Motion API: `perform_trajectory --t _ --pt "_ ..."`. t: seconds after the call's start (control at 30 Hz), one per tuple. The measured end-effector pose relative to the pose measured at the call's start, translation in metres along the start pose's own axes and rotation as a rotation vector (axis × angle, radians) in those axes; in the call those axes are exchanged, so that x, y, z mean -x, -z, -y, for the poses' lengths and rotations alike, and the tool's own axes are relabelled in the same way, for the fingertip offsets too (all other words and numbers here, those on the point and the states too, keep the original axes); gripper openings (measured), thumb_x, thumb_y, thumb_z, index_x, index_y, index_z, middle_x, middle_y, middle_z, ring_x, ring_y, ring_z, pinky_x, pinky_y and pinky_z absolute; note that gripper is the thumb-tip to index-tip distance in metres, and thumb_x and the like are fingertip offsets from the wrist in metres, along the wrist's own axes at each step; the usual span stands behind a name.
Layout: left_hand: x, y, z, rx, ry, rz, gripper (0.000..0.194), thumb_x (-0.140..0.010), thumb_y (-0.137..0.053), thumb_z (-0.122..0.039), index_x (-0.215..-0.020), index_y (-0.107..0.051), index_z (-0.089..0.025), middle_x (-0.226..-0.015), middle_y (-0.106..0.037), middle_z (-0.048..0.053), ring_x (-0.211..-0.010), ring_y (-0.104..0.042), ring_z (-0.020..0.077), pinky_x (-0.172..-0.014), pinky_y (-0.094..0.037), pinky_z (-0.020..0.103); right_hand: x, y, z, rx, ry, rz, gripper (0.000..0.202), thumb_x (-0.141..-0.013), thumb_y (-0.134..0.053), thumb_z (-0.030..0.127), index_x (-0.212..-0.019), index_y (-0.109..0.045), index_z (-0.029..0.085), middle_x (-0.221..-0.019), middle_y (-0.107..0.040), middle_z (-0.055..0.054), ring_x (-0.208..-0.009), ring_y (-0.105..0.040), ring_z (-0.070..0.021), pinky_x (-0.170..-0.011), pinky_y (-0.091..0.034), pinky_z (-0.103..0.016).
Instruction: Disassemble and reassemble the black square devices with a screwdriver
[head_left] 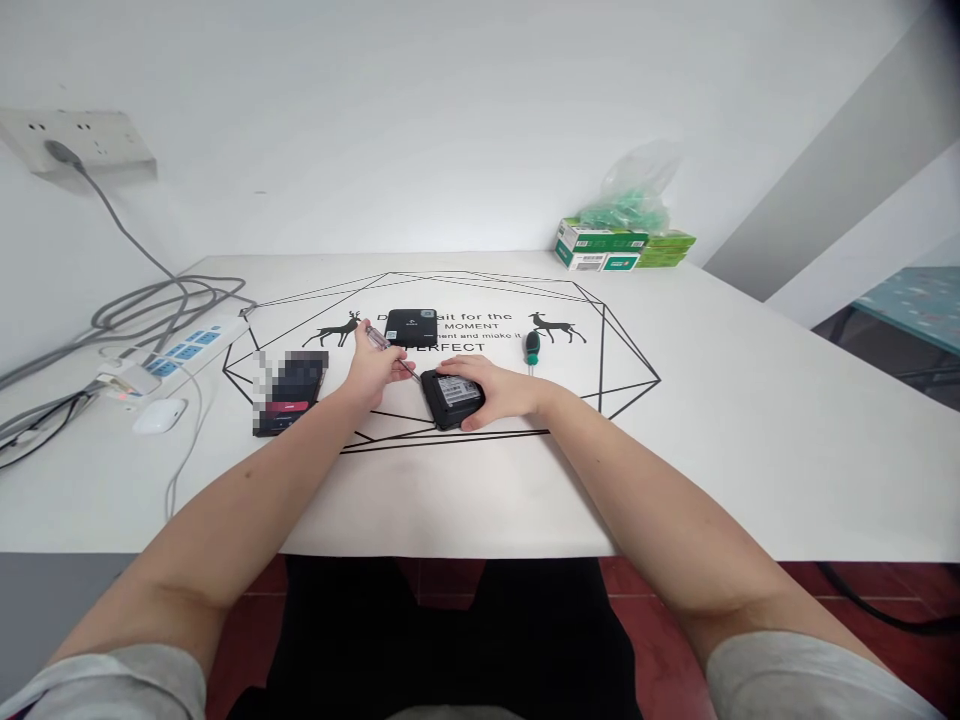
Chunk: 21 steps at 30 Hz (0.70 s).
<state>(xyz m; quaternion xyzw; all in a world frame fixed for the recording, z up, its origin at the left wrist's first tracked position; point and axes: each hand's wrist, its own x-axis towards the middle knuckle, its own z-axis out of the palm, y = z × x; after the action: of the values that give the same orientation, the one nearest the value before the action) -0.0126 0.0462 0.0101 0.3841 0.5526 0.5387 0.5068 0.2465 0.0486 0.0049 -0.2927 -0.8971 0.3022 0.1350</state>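
Observation:
My left hand (372,368) is closed around a screwdriver (379,339) with a clear handle. Its thin shaft points down to the right, with the tip at the left edge of a black box-shaped device (452,398). That device lies on the white table with a printed label facing up, and my right hand (491,388) grips it from the top and right side. Just behind, a flat black cover (411,327) with small stickers rests on the table. A green and black screwdriver (532,350) lies to the right of the device.
On the left are a phone (292,393), a white earphone case (160,415), a power strip (187,353) and coiled grey cables (150,300). Green and white boxes (604,245) with a plastic bag (634,195) on top stand against the wall. The table's front edge (450,553) is near my body.

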Motion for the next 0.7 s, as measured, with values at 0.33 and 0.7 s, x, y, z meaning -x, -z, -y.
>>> perform_trajectory --t 0.33,0.7 --pt "0.013 0.001 -0.004 -0.041 0.128 0.129 0.091 -0.079 -0.073 0.001 -0.155 -0.033 -0.030 -0.088 -0.070 -0.003 -0.074 -0.081 0.0206 -0.080 -0.069 0.040 0.001 0.004 -0.002 -0.009 0.036 0.024 0.106 -0.066 -0.094 0.045 -0.163 -0.055 0.026 -0.167 -0.053 -0.015 -0.160 -0.039 -0.0424 -0.135 -0.027 -0.066" --pt "0.016 0.001 -0.010 -0.019 0.038 0.058 0.067 -0.100 -0.072 -0.012 -0.151 -0.032 -0.030 -0.090 -0.076 0.000 -0.077 -0.083 0.0216 -0.083 -0.070 0.046 0.003 0.006 0.004 -0.018 -0.033 0.031 0.109 -0.065 -0.095 0.044 -0.164 -0.054 0.026 -0.170 -0.050 -0.015 -0.163 -0.035 -0.0428 -0.136 -0.027 -0.064"
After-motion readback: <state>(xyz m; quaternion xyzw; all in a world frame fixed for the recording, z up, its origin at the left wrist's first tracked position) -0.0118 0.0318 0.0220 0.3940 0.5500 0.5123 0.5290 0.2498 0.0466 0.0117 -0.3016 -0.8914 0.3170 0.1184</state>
